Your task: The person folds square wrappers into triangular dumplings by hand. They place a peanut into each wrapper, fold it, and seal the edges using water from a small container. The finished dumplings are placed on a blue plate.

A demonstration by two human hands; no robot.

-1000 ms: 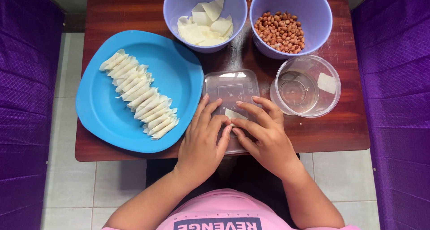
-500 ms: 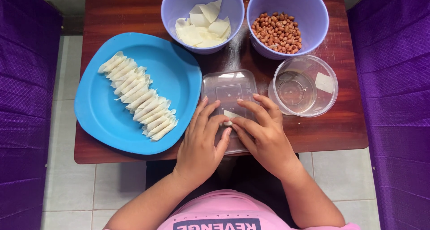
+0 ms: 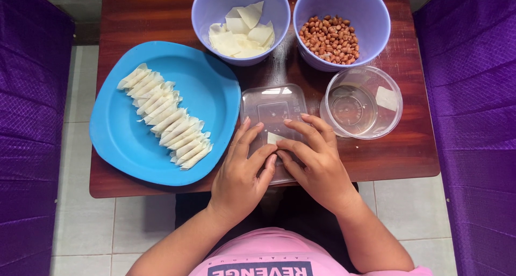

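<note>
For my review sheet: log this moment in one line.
left hand + right hand: pinching wrapper piece | over clear lid | blue plate: rolled pieces

Bright, even daylight; soft shadows. Mild glare on the clear lid and far table surface. Focus sharp throughout; slight bending at edges.

Both hands pinch a small wrapper over the clear lid.

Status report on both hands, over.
Left hand and right hand together, fingertips pinching a small white wrapper piece over the clear plastic lid. Nothing blocking; blue plate alongside.
</note>
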